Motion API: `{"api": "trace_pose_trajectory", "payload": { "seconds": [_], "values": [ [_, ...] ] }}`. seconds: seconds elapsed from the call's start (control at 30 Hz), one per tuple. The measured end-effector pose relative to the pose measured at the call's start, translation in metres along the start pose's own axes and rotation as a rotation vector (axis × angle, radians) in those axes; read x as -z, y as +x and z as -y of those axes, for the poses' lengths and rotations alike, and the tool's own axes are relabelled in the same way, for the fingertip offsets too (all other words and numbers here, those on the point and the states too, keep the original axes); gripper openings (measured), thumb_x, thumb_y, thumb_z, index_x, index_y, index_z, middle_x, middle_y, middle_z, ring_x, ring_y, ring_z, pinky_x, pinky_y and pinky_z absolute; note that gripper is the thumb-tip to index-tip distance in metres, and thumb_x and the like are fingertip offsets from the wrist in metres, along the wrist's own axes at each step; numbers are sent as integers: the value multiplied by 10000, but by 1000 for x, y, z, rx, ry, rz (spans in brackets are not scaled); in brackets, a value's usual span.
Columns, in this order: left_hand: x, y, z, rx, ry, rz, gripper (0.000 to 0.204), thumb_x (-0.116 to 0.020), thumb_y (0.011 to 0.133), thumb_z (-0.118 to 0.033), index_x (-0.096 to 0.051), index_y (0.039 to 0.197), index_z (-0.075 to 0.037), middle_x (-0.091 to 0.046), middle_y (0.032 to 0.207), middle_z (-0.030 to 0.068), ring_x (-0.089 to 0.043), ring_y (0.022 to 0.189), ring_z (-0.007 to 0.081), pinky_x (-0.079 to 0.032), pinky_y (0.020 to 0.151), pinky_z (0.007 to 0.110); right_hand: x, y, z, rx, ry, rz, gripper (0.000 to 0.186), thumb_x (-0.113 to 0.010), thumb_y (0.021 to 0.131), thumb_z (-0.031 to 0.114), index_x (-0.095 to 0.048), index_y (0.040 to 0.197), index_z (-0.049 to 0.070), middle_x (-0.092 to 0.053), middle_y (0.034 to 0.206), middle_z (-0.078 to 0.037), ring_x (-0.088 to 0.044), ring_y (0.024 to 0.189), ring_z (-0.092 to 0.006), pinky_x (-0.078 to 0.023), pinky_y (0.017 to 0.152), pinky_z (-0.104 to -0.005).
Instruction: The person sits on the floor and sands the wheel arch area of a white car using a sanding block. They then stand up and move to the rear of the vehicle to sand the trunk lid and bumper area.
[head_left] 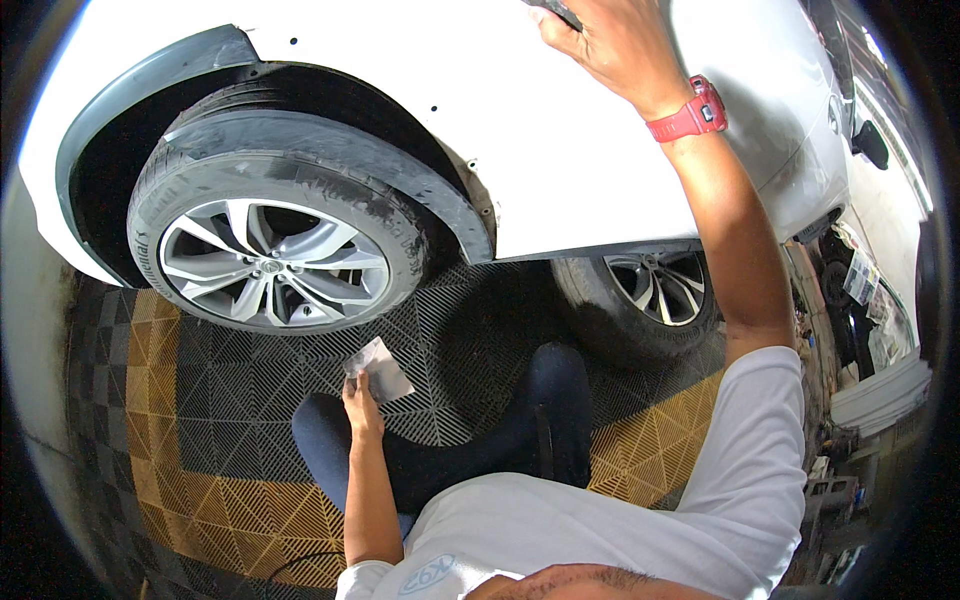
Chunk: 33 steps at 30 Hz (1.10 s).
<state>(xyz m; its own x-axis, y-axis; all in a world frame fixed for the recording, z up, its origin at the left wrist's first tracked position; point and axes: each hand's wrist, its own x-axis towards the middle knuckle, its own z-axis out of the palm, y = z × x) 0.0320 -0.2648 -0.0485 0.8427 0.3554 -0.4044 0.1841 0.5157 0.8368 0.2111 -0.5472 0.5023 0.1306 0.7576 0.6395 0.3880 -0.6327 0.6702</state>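
Note:
My left hand [361, 396] is low over my knee, its fingers closed on the edge of a thin, pale, roughly square sheet [390, 374]. What the sheet is made of I cannot tell. Raised high at the top edge, my right hand [612, 45] grips a dark, flat object [556, 10], cut off by the frame, against the white car body panel [400, 50]. A red watch [703, 110] is on that wrist. Left of it, a front wheel [270, 265] with silver spokes sits under the arch, and a grey arch trim strip [330, 145] hangs loose across the tyre.
Another wheel [655, 290] stands farther right under the car. The dark sill edge [600, 249] runs between the wheels. Black and yellow grid tiles [240, 515] cover the floor. Along the right side are stacked items [875, 300] and a side mirror [870, 145].

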Motion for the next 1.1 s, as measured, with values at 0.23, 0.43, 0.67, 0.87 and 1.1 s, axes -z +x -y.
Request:
{"api": "trace_pose_trajectory", "payload": {
  "seconds": [0.23, 0.43, 0.67, 0.87, 1.1],
  "values": [
    [4, 5, 6, 6, 28, -52, 645, -629, 1033, -303, -395, 1480, 100, -522, 1451, 204, -506, 1338, 309, -373, 1142, 422, -1, -17, -1, -23, -20, 28, 483, -615, 901, 329, -634, 1368, 207, -605, 1375, -13, -522, 1345, -185, -292, 1097, -535],
    [-2, -1, -1, 31, 32, -12, 709, -638, 1026, -319, -341, 1519, 96, -471, 1505, 219, -468, 1379, 336, -358, 1158, 437, -3, -33, -2, -39, -34, 30, 469, -638, 889, 318, -653, 1344, 204, -608, 1376, -1, -524, 1359, -177, -296, 1099, -524],
    [4, 5, 6, 7, 60, 8, 734, -619, 1036, -309, -285, 1548, 99, -431, 1538, 238, -452, 1402, 345, -349, 1175, 453, -7, -47, -2, -52, -44, 31, 469, -670, 865, 306, -662, 1326, 218, -608, 1368, 7, -533, 1356, -178, -289, 1102, -531],
    [3, 6, 7, 12, 22, 16, 814, -629, 1030, -321, -194, 1582, 89, -379, 1582, 252, -396, 1457, 362, -309, 1203, 481, -12, -60, -1, -73, -53, 33, 465, -683, 858, 304, -669, 1316, 223, -611, 1363, -1, -533, 1355, -179, -273, 1112, -554],
    [3, 7, 12, 89, 58, -92, 866, -641, 1019, -352, -141, 1615, 30, -302, 1636, 246, -329, 1503, 383, -253, 1212, 559, -21, -77, 1, -99, -63, 21, 450, -693, 857, 313, -680, 1294, 206, -619, 1351, -5, -530, 1358, -185, -251, 1122, -595]
  ]
}}
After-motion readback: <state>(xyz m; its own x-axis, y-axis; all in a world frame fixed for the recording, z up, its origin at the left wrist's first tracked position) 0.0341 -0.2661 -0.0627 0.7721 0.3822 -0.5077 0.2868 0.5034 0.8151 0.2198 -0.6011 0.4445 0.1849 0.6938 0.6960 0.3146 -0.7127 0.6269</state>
